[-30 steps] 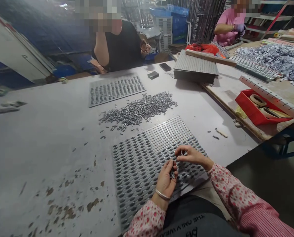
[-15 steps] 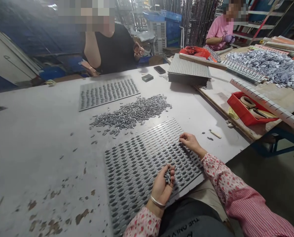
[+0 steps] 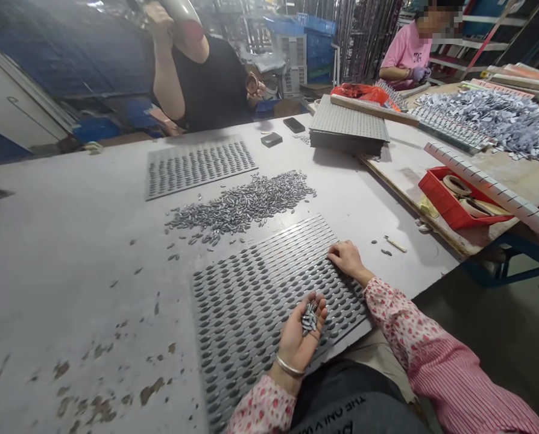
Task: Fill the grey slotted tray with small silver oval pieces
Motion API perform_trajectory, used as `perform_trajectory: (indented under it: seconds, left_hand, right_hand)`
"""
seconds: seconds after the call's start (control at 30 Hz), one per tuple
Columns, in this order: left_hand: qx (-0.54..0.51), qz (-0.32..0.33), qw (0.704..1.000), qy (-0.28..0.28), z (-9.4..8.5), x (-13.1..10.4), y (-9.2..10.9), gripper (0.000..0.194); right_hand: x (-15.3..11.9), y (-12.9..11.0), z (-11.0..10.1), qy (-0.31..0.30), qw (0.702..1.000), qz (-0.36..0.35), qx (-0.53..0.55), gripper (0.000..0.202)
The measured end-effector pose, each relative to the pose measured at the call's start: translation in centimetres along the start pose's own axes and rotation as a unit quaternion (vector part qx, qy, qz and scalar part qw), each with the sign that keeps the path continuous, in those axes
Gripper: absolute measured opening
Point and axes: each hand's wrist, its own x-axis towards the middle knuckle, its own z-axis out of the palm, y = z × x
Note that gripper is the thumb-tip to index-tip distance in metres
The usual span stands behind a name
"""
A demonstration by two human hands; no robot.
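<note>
Several small grey oval pieces [image 3: 310, 318] lie in the cupped palm of my left hand [image 3: 299, 334], above the lower right part of a grey grooved board [image 3: 233, 313]. Rows of dark ovals cover much of this board, while its upper middle shows bare slots. At the board's right edge, my right hand [image 3: 347, 259] has its fingertips pinched together against the surface; whatever they hold is hidden. A loose pile of grey ovals [image 3: 246, 202] is spread on the table beyond the board.
A second filled board [image 3: 201, 166] lies across the white table [image 3: 93, 241]. Farther right are a stack of boards [image 3: 348, 129], a phone [image 3: 293, 125], a small knife [image 3: 395, 243] and a red bin [image 3: 445, 208]. One person sits opposite; another works at the back right.
My left palm has opened wider and shows more of the pieces. My right hand has barely moved at the board's edge. The person opposite has raised a blow-dryer-like object.
</note>
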Motion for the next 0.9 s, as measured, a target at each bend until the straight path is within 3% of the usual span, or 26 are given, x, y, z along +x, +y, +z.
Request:
perform_trajectory:
  seconds: [0.3, 0.4, 0.5, 0.67, 0.8, 0.9]
  left_hand:
    - [0.001, 0.003, 1.000, -0.018, 0.2, 0.0, 0.3, 0.020]
    - [-0.001, 0.013, 0.999, -0.040, 0.6, 0.0, 0.5, 0.022]
    - [-0.010, 0.026, 0.998, -0.058, 1.0, 0.0, 0.6, 0.023]
    - [-0.019, 0.058, 0.996, -0.071, 1.0, 0.6, 0.8, 0.023]
    - [-0.015, 0.073, 0.993, -0.089, 0.7, 1.1, 0.5, 0.024]
    - [-0.002, 0.079, 0.993, -0.088, 0.5, 1.1, 0.2, 0.021]
  right_hand:
    - [1.2, -0.5, -1.0, -0.082, 0.993, -0.076, -0.041, 0.011]
    - [1.2, -1.2, -1.6, -0.062, 0.995, -0.064, -0.048, 0.010]
    - [0.0, -2.3, -2.4, -0.031, 0.996, -0.085, 0.019, 0.010]
    - [-3.6, -4.8, -3.4, -0.111, 0.946, -0.266, 0.151, 0.014]
    - [-5.4, -6.0, -3.6, -0.104, 0.942, -0.285, 0.141, 0.011]
    - [-5.7, -5.9, -3.7, -0.104, 0.936, -0.273, 0.197, 0.008]
